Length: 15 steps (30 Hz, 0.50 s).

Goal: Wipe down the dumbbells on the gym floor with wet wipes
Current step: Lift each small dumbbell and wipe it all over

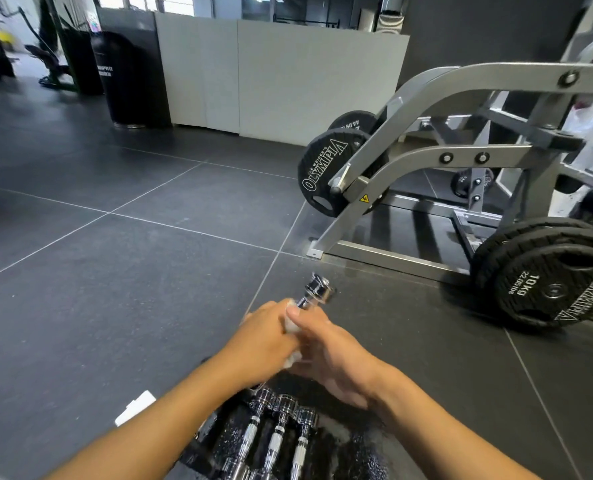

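Both my hands are close together and touching, held up off the floor. My left hand is curled round the handle of a shiny dumbbell. Its round end sticks out past my fingers and points away from me. My right hand is wrapped round a white wet wipe, with my thumb on top. The wipe is squashed between my two hands, right on the handle. Three more dumbbells lie side by side under my arms, on something black and speckled. A small white thing sits on the dark floor by my left arm; I cannot tell what it is. A big gray machine stands to my right, with black weight plates on it.
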Each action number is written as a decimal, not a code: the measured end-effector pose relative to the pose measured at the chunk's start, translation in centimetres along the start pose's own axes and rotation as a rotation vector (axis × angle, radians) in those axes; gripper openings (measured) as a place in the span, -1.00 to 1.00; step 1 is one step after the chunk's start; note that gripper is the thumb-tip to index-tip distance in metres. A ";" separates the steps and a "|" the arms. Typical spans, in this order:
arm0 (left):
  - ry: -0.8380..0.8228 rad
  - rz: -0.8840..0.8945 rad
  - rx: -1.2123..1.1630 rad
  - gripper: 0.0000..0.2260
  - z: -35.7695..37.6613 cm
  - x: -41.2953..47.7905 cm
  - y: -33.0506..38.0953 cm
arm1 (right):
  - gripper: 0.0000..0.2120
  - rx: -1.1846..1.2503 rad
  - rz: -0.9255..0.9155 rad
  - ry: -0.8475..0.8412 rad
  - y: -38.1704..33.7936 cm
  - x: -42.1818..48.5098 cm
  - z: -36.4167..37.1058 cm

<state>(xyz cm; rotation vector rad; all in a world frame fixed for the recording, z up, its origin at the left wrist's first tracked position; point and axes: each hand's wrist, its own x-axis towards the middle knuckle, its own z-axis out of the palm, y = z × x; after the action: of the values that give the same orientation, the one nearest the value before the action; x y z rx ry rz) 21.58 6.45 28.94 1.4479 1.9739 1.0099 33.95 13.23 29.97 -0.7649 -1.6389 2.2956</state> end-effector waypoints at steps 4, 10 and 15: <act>-0.194 0.102 0.222 -0.82 1.0 -0.6 0.8 | -0.54 -0.035 -0.042 0.088 0.2 0.0 -0.4; -0.437 -0.050 -0.181 -0.86 -0.1 -0.5 1.1 | -0.42 0.055 -0.117 0.067 -0.3 0.6 -1.5; -0.461 -0.148 -0.400 -0.84 -1.1 -0.6 0.2 | -0.34 0.313 -0.167 0.054 -1.1 0.9 -2.7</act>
<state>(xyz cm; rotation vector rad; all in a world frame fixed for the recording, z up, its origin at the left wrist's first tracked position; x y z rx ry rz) 21.10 5.64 29.75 1.1648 1.4287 0.8510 34.46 16.21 30.09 -0.5889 -1.2266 2.3109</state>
